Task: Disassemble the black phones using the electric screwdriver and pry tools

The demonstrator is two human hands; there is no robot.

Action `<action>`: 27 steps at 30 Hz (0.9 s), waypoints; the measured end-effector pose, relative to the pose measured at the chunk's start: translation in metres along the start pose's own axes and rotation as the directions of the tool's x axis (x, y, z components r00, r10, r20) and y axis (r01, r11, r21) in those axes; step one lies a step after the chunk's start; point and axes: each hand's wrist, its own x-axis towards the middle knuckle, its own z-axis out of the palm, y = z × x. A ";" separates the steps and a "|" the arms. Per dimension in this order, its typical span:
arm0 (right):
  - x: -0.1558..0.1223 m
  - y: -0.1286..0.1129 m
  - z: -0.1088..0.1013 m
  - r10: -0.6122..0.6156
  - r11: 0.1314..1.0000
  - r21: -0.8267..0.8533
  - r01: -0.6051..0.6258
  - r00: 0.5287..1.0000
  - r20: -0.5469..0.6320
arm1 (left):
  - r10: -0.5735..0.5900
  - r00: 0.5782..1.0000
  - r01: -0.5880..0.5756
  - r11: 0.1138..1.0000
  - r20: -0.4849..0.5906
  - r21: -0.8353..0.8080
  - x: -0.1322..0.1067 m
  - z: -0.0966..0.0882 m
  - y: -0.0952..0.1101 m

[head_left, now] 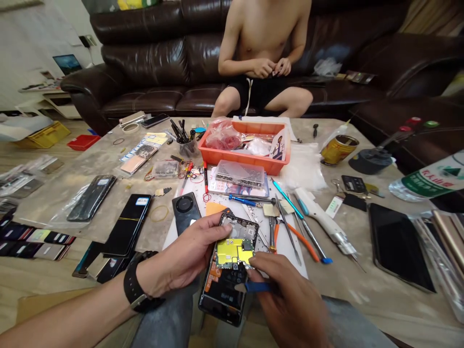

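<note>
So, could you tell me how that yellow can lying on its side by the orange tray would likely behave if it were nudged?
The yellow can lies tilted on its side, so it would probably roll. Its end looks open, which suggests it is light. The white plastic bag beside it might stop it.

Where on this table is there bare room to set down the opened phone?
Bare tabletop shows between the tools and the dark tablet, and a smaller patch beside the tape roll at far left. The white sheet ahead of the left hand and right hand holding the opened phone is crowded, as is the space around the orange tray.
</note>
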 end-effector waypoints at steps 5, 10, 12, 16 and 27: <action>-0.002 0.002 0.001 0.025 1.000 0.002 -0.025 0.999 -0.033 | -0.001 1.000 0.001 1.000 -0.021 -0.016 0.001 -0.003 -0.001; 0.000 -0.001 0.003 0.124 0.984 0.142 -0.110 0.988 -0.095 | 0.004 1.000 -0.004 0.999 -0.013 -0.032 0.002 -0.005 -0.001; 0.002 0.000 0.005 0.267 0.947 0.221 -0.235 0.956 -0.126 | 0.003 0.999 -0.004 0.999 -0.034 -0.037 0.003 -0.006 -0.001; 0.008 0.010 0.006 0.649 0.732 0.381 -0.565 0.748 -0.138 | -0.007 0.990 0.000 0.999 -0.141 -0.046 0.006 -0.008 0.000; 0.022 0.038 -0.007 0.804 0.455 0.599 -0.659 0.593 0.041 | 0.223 0.830 -0.212 0.974 -0.512 0.082 -0.016 -0.064 0.055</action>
